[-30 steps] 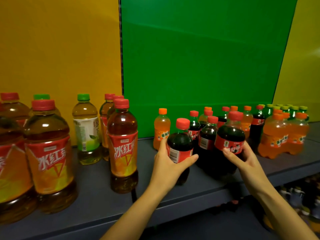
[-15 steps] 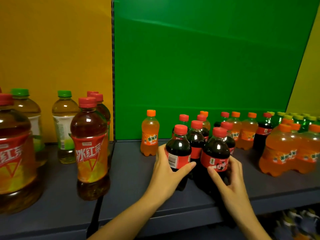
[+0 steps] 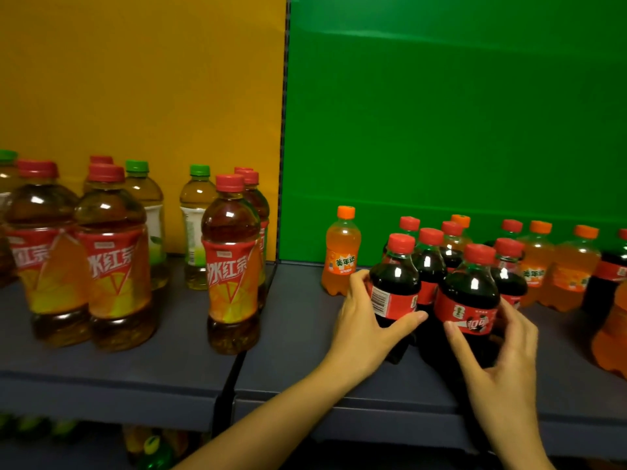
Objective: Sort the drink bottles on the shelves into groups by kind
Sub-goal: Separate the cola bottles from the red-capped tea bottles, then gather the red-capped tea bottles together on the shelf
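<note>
Head view: the left grip point(image 3: 364, 320) is wrapped around a small cola bottle point(image 3: 393, 293), with the thumb across the front of its red label and the fingers curled behind its left side. The right grip point(image 3: 502, 354) grasps a second cola bottle point(image 3: 470, 300), thumb on the lower left of the label and fingers curled round the right side. Both bottles are upright with red caps, just beside each other on the front part of the dark shelf point(image 3: 298, 351). I cannot tell whether their bases rest on it.

More red-capped cola bottles point(image 3: 431, 262) crowd close behind the two. A lone small orange soda bottle point(image 3: 341, 259) stands just left of the left grip, near the green back panel point(image 3: 441, 130). More orange soda bottles point(image 3: 573, 276) stand to the right, mixed with further cola.

On the left shelf section, before the yellow back panel point(image 3: 135, 79), stand large iced tea bottles point(image 3: 232, 266) with red caps. Paler green-capped tea bottles point(image 3: 196, 225) stand among and behind them. The bottles on the lower shelf point(image 3: 152, 449) are too blurred to name.
</note>
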Action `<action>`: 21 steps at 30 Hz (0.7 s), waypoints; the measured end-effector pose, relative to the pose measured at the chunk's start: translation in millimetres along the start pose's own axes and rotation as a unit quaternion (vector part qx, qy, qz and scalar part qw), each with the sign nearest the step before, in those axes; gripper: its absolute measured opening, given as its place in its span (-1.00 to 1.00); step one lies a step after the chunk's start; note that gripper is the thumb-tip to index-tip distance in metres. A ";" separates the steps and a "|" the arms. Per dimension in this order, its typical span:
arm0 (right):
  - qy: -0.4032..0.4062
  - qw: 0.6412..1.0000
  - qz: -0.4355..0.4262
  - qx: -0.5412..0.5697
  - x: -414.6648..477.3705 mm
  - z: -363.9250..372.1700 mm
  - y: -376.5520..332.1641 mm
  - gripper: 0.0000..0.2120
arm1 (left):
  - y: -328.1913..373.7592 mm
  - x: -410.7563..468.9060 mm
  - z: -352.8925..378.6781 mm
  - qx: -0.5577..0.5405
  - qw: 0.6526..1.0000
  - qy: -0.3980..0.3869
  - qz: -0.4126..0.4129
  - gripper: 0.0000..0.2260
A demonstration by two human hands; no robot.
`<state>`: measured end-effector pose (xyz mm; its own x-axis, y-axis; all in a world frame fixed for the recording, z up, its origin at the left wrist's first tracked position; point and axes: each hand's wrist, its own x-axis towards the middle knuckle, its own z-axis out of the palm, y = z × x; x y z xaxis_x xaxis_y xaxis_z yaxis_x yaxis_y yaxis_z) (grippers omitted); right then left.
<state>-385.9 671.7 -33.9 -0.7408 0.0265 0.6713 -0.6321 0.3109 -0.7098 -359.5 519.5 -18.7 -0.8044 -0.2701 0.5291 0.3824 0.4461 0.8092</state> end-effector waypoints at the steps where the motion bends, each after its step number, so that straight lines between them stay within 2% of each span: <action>1: 0.003 1.000 -0.006 0.000 0.3 -0.1 -1.2 -0.32 | 0.3 -0.6 -2.6 0.008 1.000 -0.003 0.000 -0.32; 5: 0.018 0.999 -0.030 -0.005 5.5 -2.1 -8.4 -0.15 | 4.5 -7.0 -24.9 0.050 0.999 -0.014 0.007 -0.24; 7: 0.037 0.998 -0.050 -0.013 8.8 -3.4 -14.4 -0.07 | 8.9 -14.8 -44.3 0.077 0.997 0.002 0.026 -0.32; 8: 0.043 0.997 -0.067 -0.017 10.1 -3.7 -18.6 -0.10 | 10.7 -19.1 -55.2 0.084 0.996 0.014 0.042 -0.39; 11: 0.030 0.991 -0.126 -0.013 12.5 1.0 -40.9 -0.36 | 19.3 -31.9 -94.3 0.086 0.990 0.072 0.090 -0.60; 15: -0.052 0.981 -0.183 0.047 11.6 25.4 -86.4 -0.61 | 35.6 -46.8 -155.1 0.058 0.981 0.139 0.120 -0.79; 17: -0.090 0.973 -0.200 0.078 10.5 44.3 -114.0 -0.67 | 46.8 -51.9 -188.6 0.061 0.976 0.156 0.139 -0.84; 21: -0.147 0.953 -0.239 0.117 12.3 88.6 -168.7 -0.74 | 64.5 -52.1 -258.4 0.108 0.959 0.191 0.179 -0.79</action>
<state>-308.5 535.5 75.2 -0.3648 -0.3432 0.8655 -0.9214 -0.0009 -0.3887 -175.5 341.9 71.9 -0.3975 -0.3407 0.8520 0.4674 0.7238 0.5075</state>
